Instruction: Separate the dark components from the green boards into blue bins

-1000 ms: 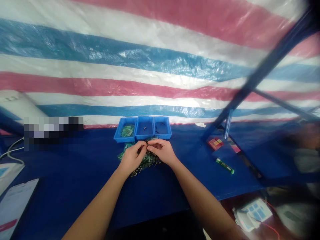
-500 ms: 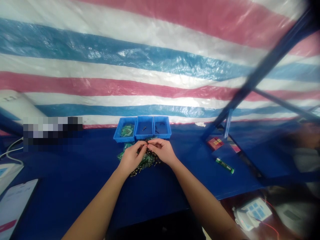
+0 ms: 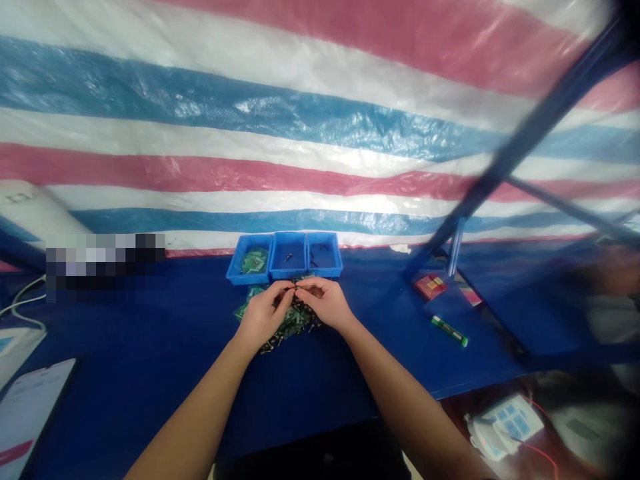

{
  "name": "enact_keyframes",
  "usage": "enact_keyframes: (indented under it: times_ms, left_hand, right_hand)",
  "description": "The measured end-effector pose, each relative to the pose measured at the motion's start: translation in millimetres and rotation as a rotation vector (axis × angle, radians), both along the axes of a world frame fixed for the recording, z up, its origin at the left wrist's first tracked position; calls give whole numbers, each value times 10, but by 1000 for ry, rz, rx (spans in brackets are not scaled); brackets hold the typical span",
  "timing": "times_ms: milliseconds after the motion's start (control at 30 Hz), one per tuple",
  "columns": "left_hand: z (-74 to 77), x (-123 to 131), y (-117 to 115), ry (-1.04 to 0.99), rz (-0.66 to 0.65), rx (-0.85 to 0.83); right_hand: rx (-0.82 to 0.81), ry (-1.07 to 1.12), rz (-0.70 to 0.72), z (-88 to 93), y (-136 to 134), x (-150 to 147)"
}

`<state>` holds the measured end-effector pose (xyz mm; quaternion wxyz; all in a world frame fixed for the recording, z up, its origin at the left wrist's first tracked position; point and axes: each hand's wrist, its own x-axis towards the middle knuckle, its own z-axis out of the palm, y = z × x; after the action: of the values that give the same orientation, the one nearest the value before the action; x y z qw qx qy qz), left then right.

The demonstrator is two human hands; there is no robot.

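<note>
My left hand (image 3: pixel 265 310) and my right hand (image 3: pixel 324 301) meet fingertip to fingertip above a mixed pile (image 3: pixel 293 325) of green pieces and small dark, brass-toned parts. Both are closed in a pinch, thumbs against index fingers. Whatever lies between the fingertips is too small and too covered to make out. Just beyond the hands, three blue bins stand side by side. Green pieces fill the bottom of the left bin (image 3: pixel 232 272). A few small dark parts lie in the middle bin (image 3: pixel 289 273) and the right bin (image 3: pixel 327 272).
On the blue table (image 3: pixel 165 360), a green tube (image 3: pixel 450 331) and a red box (image 3: pixel 430 287) lie to the right. A phone-like screen (image 3: pixel 35 410) is at the left. A striped sheet (image 3: pixel 320 153) hangs behind, and a blue metal post (image 3: pixel 505 160) slants up at the right.
Both hands keep nearly the same place and the same pinch. A dark bit that showed above the fingertips is now barely visible.
</note>
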<state>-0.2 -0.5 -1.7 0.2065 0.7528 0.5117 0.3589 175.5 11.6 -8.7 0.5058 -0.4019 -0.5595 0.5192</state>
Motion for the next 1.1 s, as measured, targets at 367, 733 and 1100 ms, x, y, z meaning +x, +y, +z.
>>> enact_keyframes:
  times_ms: [367,733,1100]
  left_hand:
    - [44,13,-5,31,-8,-24]
    - [26,10,-8,8,8,-10]
    - [106,32,-27,46,-32,-55]
  right_hand:
    - [63,-23,1,-75,10,-25]
    - [30,-10,-25,-29,7,-11]
    - [56,-31,2,29,-31,-24]
